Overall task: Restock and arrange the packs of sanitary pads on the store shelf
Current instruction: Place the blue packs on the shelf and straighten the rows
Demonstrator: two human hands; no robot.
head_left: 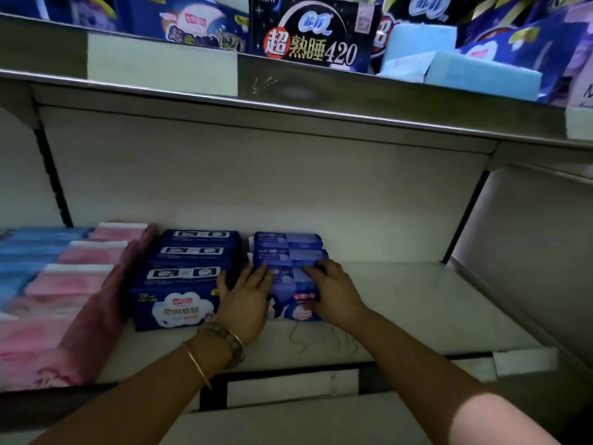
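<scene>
On the white middle shelf (417, 300) a short row of purple-blue pad packs (288, 252) runs front to back. Both hands are on its front pack (293, 303). My left hand (245, 300) lies on that pack's left side, fingers over its top edge. Its right side is gripped by my right hand (332, 292), whose fingers curl over the top. To the left stands a row of dark blue packs (186, 277), touching or nearly touching the held row. Pink packs (80, 277) and light blue packs (29, 252) fill the far left.
The shelf above (288, 101) carries dark night-pad packs (314, 30) and light blue boxes (481, 72), with its metal lip overhanging. A slanted side panel (529, 226) bounds the right end. The shelf's front edge (353, 364) holds price-tag strips.
</scene>
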